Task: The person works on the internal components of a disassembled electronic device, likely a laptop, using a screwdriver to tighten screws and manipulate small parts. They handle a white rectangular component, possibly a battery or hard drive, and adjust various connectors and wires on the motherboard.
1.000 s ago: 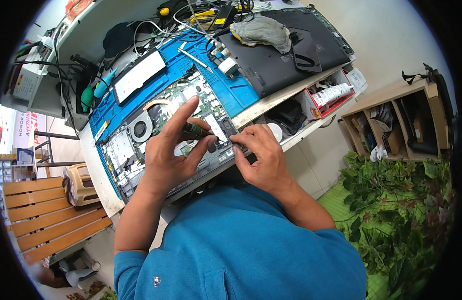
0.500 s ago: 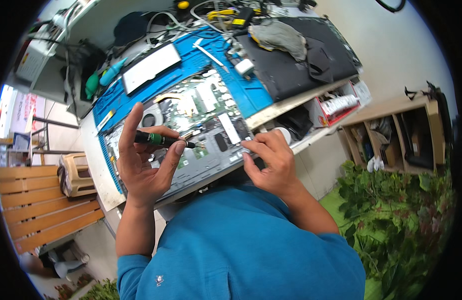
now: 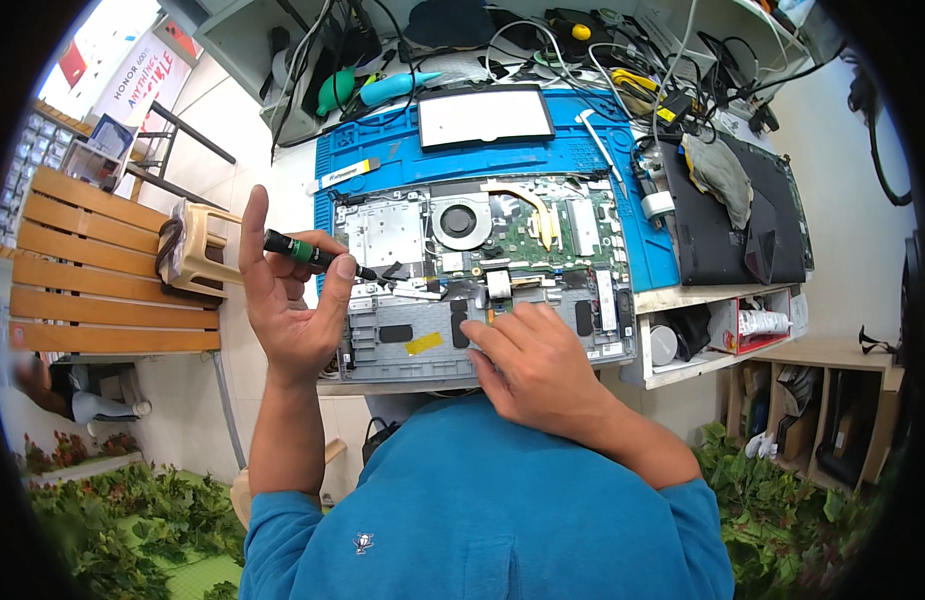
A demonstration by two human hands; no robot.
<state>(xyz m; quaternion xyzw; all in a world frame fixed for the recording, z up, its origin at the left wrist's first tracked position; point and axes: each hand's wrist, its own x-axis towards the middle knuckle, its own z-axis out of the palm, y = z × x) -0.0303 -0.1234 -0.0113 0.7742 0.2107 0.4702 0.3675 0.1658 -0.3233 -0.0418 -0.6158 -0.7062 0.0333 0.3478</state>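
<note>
An opened laptop chassis (image 3: 378, 232) lies on a blue silicone mat (image 3: 653, 250), showing its green board (image 3: 518, 228), fan (image 3: 461, 222) and grey lower frame with a yellow tape strip (image 3: 424, 343). My left hand (image 3: 295, 320) grips a black-and-green screwdriver (image 3: 308, 252), index finger raised. Its tip points down at the left-middle of the chassis; whether it touches is unclear. My right hand (image 3: 533, 370) rests over the frame's lower middle, fingers loosely bent and apart, with nothing visible between them.
A closed dark laptop (image 3: 713, 268) with a grey glove (image 3: 718, 180) lies right. Behind are a white panel (image 3: 486, 117), air blowers (image 3: 388, 90) and cables. An open drawer (image 3: 645, 370), cubby shelf (image 3: 783, 352), wooden bench (image 3: 113, 322), plastic stool (image 3: 203, 265) and another person (image 3: 68, 390) surround the desk.
The view has swung, putting the chassis squarely ahead. My left hand has moved left with the screwdriver, now pointing into the chassis. My right hand has left the right-side part for the middle.
</note>
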